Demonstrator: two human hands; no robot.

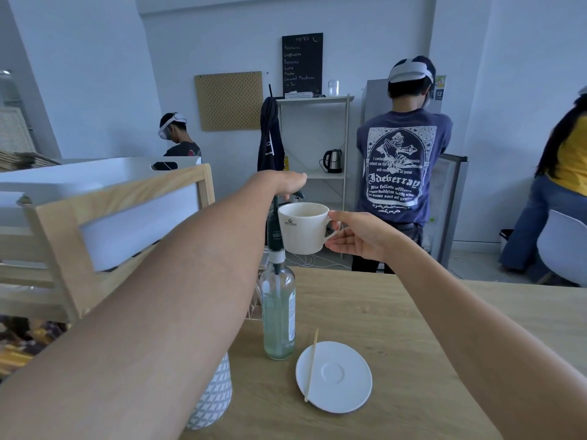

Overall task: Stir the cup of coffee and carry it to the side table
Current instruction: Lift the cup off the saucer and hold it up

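Cup (303, 228) is in the air, held by the right hand (355, 238), which pinches the handle on the cup's right side; mouth up, roughly level, well above the table (413, 319) and past its far edge. Contents can't be seen from this angle. Left hand (281, 182) is just up-left of the cup, curled down over the pump head of the syrup bottle (279, 312), fingers closed on top of it; the spout seems to point at the cup rim, though the tip itself is hidden. Bottle stands upright near the middle of the table, its long axis vertical, and the cup is right beside its neck, possibly touching.

Judgement: syrup is probably being pumped before stirring. The stirrer (312, 365), a thin wooden stick, lies across the left part of the saucer (335, 376), long axis running near-to-far, toward the near edge of the table. It sits below and nearer the person than both hands. Left hand is the free-er one to fetch it; right hand is busy with the cup.

Readable: bottle neck label "TEISS…", cut off. Cup carries a small dark logo, too small to read. Chalkboard (302, 63) on the back wall: "MENU", "Cappuccino", "Espresso", "Latte", "Mocha", "Caramel Macchiato". Shirt back of a person (403, 166) standing behind has Gothic lettering, partly legible.
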